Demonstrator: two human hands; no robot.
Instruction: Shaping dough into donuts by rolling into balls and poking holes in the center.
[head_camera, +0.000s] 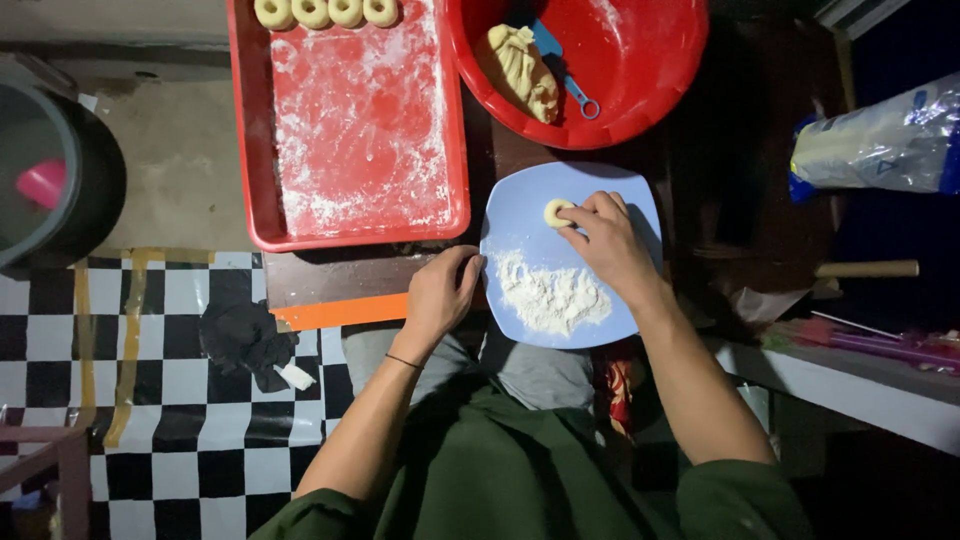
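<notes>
Dough ring (557, 212) — under right hand (605, 243) fingers (578, 221), on plate (520, 195).

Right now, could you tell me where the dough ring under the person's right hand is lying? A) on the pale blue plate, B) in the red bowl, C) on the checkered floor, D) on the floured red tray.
A: the right hand presses a small dough ring on the pale blue plate, above a heap of flour; the left hand holds the plate's edge.

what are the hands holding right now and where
The right hand pinches the small dough ring at its right edge, on the blue plate. The left hand grips that plate's left rim.
</notes>
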